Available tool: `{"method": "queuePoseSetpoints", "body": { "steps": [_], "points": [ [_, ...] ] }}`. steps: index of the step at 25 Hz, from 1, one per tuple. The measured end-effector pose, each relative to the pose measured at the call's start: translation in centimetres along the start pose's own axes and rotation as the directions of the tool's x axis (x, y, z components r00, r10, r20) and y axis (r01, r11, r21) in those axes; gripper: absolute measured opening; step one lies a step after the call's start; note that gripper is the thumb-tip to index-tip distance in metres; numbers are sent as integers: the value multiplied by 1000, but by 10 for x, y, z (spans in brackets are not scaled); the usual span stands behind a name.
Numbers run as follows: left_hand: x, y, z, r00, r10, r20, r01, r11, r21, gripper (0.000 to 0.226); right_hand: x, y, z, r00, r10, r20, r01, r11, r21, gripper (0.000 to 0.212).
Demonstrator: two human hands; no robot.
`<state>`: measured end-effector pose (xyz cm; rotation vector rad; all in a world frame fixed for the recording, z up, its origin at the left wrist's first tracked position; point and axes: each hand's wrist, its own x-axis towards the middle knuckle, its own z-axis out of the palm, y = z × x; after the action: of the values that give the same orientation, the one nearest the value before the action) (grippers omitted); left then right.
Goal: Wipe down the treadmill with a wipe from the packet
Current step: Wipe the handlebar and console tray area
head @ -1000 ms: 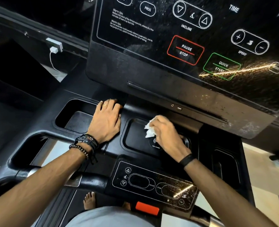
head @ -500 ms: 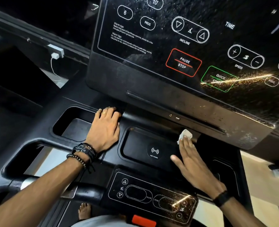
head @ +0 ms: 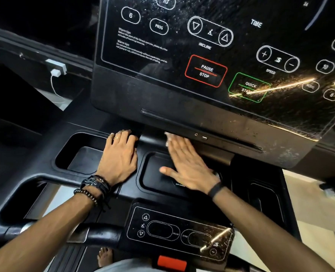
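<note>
Wipe (head: 169,136) lies under flat right-hand fingers (head: 177,146); left-hand fingers (head: 123,138) rest flat.

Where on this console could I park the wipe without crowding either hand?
The deep black cup well left of the left hand lies bare, as does the narrow dark slot right of the right wrist. The shallow black charging tray is crowded: the right hand spreads flat over it, pressing the white wipe under its fingertips.
</note>
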<state>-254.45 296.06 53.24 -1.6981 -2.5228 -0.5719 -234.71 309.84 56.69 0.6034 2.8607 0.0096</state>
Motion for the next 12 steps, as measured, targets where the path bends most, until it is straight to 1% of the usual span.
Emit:
{"method": "queuePoseSetpoints", "body": {
  "steps": [2,3,5,7,9,10,12],
  "points": [
    [0,0,-1,1000,8,2,-8,1000,-3,39,31,-27,-7,995,-92,-29,92,996,-21,101],
    [-1,-1,-1,1000,13,2,-13,1000,-7,38,44,-39,-10,993,-116,-37,115,993,-28,100],
    [-2,-2,-1,1000,22,-3,-22,999,-24,37,57,-50,-14,991,-127,-35,126,992,-27,96],
    [-3,-2,-2,1000,26,-1,-26,999,-29,39,47,-43,-13,992,-123,-35,122,992,-19,91],
    [-4,-3,-1,1000,24,3,-24,999,-29,43,22,-22,-7,994,-98,-39,97,995,-10,87],
    [-3,-3,0,1000,22,4,-21,999,-31,43,7,-6,-2,998,-61,-27,61,998,-1,86],
    [-3,-4,0,1000,19,8,-19,999,-32,43,-26,25,8,998,63,20,-63,998,-3,86]
  ]
}}
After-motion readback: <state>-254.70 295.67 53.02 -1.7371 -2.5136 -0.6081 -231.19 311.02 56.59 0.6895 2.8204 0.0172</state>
